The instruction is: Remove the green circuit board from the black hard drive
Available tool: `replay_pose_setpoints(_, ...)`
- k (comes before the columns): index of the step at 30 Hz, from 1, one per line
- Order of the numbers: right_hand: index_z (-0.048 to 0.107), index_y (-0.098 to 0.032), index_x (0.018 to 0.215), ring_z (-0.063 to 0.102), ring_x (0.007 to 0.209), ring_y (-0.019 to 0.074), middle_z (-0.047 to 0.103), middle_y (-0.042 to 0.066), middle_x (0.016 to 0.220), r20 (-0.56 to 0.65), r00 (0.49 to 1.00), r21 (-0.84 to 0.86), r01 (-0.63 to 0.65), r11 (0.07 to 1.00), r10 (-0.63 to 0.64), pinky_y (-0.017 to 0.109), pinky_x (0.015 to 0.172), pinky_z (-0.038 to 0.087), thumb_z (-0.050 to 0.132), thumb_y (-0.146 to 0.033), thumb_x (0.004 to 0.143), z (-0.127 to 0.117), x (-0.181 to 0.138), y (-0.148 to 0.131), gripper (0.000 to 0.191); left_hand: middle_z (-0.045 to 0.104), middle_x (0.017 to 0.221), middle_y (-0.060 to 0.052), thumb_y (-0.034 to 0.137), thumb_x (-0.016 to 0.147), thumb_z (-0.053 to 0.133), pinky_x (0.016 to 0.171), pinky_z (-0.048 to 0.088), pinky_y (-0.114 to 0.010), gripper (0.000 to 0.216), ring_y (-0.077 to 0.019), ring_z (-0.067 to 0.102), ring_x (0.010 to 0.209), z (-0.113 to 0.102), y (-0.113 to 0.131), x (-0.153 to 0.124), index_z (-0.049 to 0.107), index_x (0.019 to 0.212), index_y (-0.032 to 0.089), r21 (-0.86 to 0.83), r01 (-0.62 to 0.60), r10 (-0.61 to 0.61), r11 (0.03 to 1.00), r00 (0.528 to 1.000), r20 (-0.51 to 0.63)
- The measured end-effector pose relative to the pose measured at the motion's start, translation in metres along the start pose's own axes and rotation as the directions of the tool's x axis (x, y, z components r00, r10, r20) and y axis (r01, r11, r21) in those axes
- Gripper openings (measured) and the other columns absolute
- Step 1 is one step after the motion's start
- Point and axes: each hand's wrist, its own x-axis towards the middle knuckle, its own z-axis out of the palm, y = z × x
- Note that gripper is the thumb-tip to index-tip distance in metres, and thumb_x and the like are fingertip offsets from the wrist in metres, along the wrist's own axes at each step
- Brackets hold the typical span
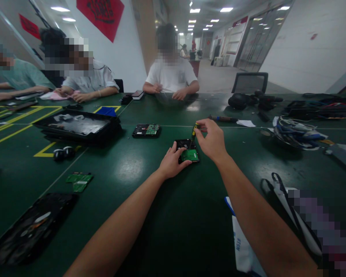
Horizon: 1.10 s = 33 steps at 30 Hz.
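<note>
- We sit in a bright office with ceiling lights, at a dark green worktop (144, 231); a person in a white shirt (175, 73) faces us across it, and two more people sit to the left.
- Before us, in the middle of the worktop, lies the hard drive (193, 155), its green board facing up.
- Our left hand (174, 161) is clamped on the hard drive, fingers on its left side and top, thumb at its near edge.
- Our right hand (212, 138) pinches the yellow and black screwdriver (194, 131), which stands tilted with its shaft reaching down to the hard drive.
- Our two hands are close together but apart.
- Just left of them we have a second drive (146, 130), and beyond it a black tray (75, 137).
- Nearer on the left lie green circuit boards (80, 181) beside a larger black drive (34, 227).
- On our right sits a bundle of cables (296, 132).
</note>
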Motion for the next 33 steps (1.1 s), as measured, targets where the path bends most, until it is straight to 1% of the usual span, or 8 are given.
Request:
replay_pose_setpoints(3,0.062,-0.024,0.108,0.069,0.098,0.0266,0.071,0.009,0.109,-0.016,1.0,0.01,-0.024,1.0,0.025,0.047,0.088,0.059,0.063,-0.029,0.091,0.0002,0.0003,0.0007,0.018,0.021,0.171,-0.018,0.065,0.09,0.065,0.121,0.035,-0.055,0.071,-0.0405,0.029,0.155,-0.0005,0.0002,0.0002,0.053,0.148,0.025,0.0,0.0,0.0,1.0,1.0,0.002)
replay_pose_setpoints(6,0.063,-0.024,0.108,0.069,0.097,0.0258,0.071,0.009,0.108,-0.006,1.0,0.02,-0.007,1.0,0.007,0.046,0.089,0.059,0.063,-0.03,0.092,0.0,0.0002,-0.0006,0.017,0.021,0.171,-0.019,0.065,0.09,0.065,0.121,0.034,-0.056,0.071,-0.0404,0.029,0.155,-0.0008,0.001,0.0001,0.053,0.148,0.025,0.003,0.002,-0.002,1.0,1.0,-0.002)
replay_pose_setpoints(9,0.064,-0.024,0.111,0.069,0.099,0.0257,0.07,0.009,0.113,0.004,1.0,0.001,0.021,1.0,-0.021,0.047,0.09,0.058,0.061,-0.026,0.092,-0.0007,-0.0003,-0.0022,0.02,0.022,0.171,-0.019,0.063,0.09,0.066,0.121,0.035,-0.055,0.07,-0.0399,0.029,0.155,-0.0009,0.0017,0.0001,0.053,0.148,0.025,0.003,-0.003,0.003,1.0,1.0,-0.006)
replay_pose_setpoints(12,0.063,-0.024,0.109,0.068,0.098,0.0259,0.07,0.009,0.112,-0.017,1.0,-0.017,0.002,1.0,-0.002,0.046,0.09,0.058,0.062,-0.024,0.09,-0.0007,-0.0004,-0.0019,0.019,0.023,0.171,-0.018,0.063,0.09,0.067,0.122,0.035,-0.055,0.07,-0.0394,0.03,0.155,-0.0008,0.0017,0.0001,0.053,0.147,0.025,0.004,-0.001,0.001,1.0,1.0,-0.006)
replay_pose_setpoints(17,0.062,-0.024,0.105,0.069,0.096,0.0262,0.072,0.008,0.106,-0.025,0.999,-0.004,-0.024,1.0,0.024,0.047,0.09,0.057,0.063,-0.031,0.092,0.0007,0.0002,-0.0004,0.015,0.022,0.171,-0.017,0.064,0.09,0.066,0.121,0.035,-0.055,0.072,-0.04,0.029,0.156,-0.0001,0.0008,0.0003,0.052,0.148,0.025,-0.003,0.006,-0.006,1.0,1.0,-0.003)
replay_pose_setpoints(22,0.063,-0.024,0.109,0.067,0.101,0.0261,0.068,0.01,0.114,-0.011,0.999,-0.03,0.034,0.999,-0.034,0.046,0.09,0.057,0.06,-0.025,0.091,-0.0001,0.0,-0.0005,0.018,0.02,0.171,-0.018,0.065,0.09,0.065,0.121,0.035,-0.056,0.072,-0.0408,0.029,0.155,0.0002,0.0001,0.0007,0.052,0.149,0.025,0.0,0.002,-0.002,1.0,1.0,0.0)
replay_pose_setpoints(28,0.061,-0.024,0.107,0.068,0.099,0.0274,0.07,0.009,0.108,-0.005,1.0,-0.021,-0.017,1.0,0.017,0.048,0.089,0.057,0.066,-0.03,0.09,-0.0006,0.0003,0.0,0.019,0.02,0.172,-0.018,0.064,0.09,0.065,0.121,0.035,-0.056,0.07,-0.0407,0.028,0.156,-0.0006,0.0009,0.0,0.052,0.148,0.026,0.001,0.006,-0.006,1.0,1.0,0.0)
replay_pose_setpoints(33,0.063,-0.023,0.112,0.068,0.099,0.0253,0.068,0.01,0.115,0.014,0.999,-0.023,0.033,0.999,-0.032,0.045,0.089,0.058,0.06,-0.026,0.092,-0.0008,0.0,-0.0031,0.021,0.021,0.171,-0.018,0.064,0.091,0.065,0.121,0.034,-0.056,0.07,-0.0409,0.029,0.155,-0.0006,0.0011,0.0002,0.053,0.147,0.025,0.006,0.001,-0.001,1.0,1.0,-0.001)
